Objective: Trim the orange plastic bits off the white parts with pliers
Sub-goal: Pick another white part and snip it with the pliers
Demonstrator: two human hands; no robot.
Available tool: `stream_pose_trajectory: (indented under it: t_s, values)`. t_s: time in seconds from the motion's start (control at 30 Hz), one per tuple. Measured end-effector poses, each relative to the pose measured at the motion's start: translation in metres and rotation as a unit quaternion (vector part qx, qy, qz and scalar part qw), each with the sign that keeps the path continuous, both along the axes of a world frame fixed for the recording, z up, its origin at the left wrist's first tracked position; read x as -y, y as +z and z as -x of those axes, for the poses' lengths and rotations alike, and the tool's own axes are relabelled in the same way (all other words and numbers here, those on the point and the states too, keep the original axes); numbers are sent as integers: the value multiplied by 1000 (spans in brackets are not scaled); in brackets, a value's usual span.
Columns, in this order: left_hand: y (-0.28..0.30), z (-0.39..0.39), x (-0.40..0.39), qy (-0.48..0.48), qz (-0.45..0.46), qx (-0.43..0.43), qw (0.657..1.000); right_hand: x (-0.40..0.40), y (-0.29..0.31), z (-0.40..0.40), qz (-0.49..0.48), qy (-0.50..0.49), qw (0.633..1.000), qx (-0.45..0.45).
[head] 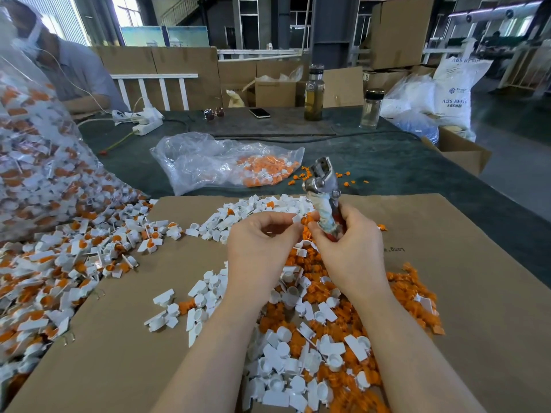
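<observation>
Two hands: both raised together above the cardboard sheet [477,278] on the counter [387,162].
Right grip: right hand [351,242] curls round the wrapped handles of the pliers [323,192]; the metal head points up and away from the grip.
Left grip: left hand [262,236] pinches a white part [298,218] between thumb and fingertips, touching the right thumb, just beside the plier handles.
Orange bits [310,222]: seen at the meeting fingertips; whether joined to the part, cannot tell.
Below the grips: mixed pile of white pieces and orange offcuts [313,338].
Left of the grips: heap of untrimmed parts [59,263] spilling from a clear bag [35,162].
Beyond the grips: second plastic bag [226,162], two bottles [314,93].
</observation>
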State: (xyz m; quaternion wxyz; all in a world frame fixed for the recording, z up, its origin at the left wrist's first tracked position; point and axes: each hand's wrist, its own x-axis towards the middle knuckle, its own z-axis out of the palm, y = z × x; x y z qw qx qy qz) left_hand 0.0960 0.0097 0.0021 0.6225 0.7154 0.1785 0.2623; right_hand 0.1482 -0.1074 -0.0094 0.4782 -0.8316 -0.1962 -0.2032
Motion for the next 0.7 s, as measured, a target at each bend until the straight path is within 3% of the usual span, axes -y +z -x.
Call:
stream_pose_trajectory:
  t_s: [0.43, 0.7]
  values:
    - [-3, -2, 1, -8, -53, 10, 999, -1, -1, 1, 23, -3, 999, 24]
    - [-5, -4, 1, 19, -50, 7, 999, 0, -1, -1, 33, 48, 998, -11]
